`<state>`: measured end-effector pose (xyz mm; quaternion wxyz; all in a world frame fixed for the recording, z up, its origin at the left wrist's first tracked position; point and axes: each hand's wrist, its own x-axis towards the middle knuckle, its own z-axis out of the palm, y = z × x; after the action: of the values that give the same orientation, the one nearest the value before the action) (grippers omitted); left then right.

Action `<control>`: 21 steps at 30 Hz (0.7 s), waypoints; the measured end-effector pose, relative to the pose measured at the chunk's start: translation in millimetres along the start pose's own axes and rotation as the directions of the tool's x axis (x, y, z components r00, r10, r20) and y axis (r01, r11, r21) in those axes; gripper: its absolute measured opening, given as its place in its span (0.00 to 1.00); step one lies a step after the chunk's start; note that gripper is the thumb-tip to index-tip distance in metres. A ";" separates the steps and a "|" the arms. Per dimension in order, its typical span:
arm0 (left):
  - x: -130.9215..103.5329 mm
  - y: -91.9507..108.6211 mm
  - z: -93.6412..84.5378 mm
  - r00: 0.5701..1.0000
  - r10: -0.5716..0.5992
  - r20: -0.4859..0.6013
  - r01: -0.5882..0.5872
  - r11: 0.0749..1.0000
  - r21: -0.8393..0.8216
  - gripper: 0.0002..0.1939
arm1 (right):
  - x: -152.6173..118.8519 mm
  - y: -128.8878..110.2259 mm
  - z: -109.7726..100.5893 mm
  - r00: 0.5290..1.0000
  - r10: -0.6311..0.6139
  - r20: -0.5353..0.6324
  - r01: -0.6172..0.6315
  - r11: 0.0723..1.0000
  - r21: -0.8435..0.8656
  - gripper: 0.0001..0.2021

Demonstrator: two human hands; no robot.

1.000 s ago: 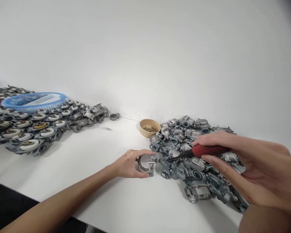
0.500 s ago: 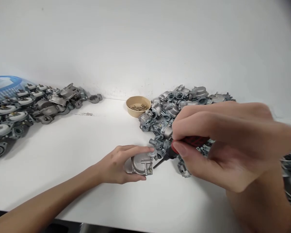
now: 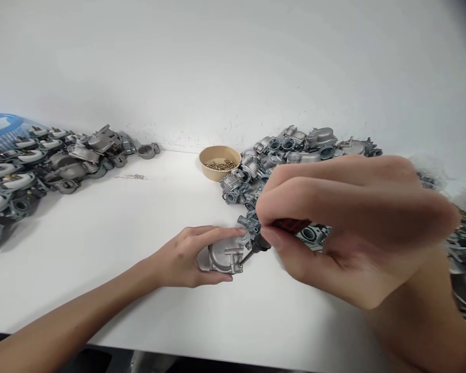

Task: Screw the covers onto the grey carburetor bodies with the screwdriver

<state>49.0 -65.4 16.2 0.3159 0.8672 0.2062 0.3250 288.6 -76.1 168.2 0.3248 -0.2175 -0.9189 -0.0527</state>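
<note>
Near the front of the white table, my left hand (image 3: 192, 256) is closed around a grey metal carburetor (image 3: 222, 255), thumb below and fingers over its top. The carburetor's rounded bowl faces up toward me. My right hand (image 3: 345, 228) grips a screwdriver (image 3: 259, 243) with a red and black handle, mostly hidden by the fingers. Its dark shaft slants down to the left, and the tip meets the carburetor's lower right corner, at the spot where a small brass-coloured screw sits.
A tan bowl (image 3: 219, 175) of small brass-coloured screws stands near the wall. Beside it lies a heap of carburetors (image 3: 272, 150), partly behind my right hand. More carburetor bodies, several with white rings, fill the left (image 3: 68, 168), before a blue basket (image 3: 8, 129).
The screwdriver has moved left and its tip now touches the carburetor's corner, where a small gap was before. My left hand keeps its hold. The view has shifted slightly.
</note>
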 end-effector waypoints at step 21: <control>0.6 2.0 -5.7 0.990 0.021 0.143 -0.057 0.966 0.253 0.29 | 12.6 -4.0 -8.2 0.995 -0.047 0.090 0.012 0.935 0.354 0.16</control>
<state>45.8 -64.2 21.2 0.2081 0.9252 0.2070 0.2407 282.9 -77.1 182.7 0.3125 -0.1441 -0.9314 0.1186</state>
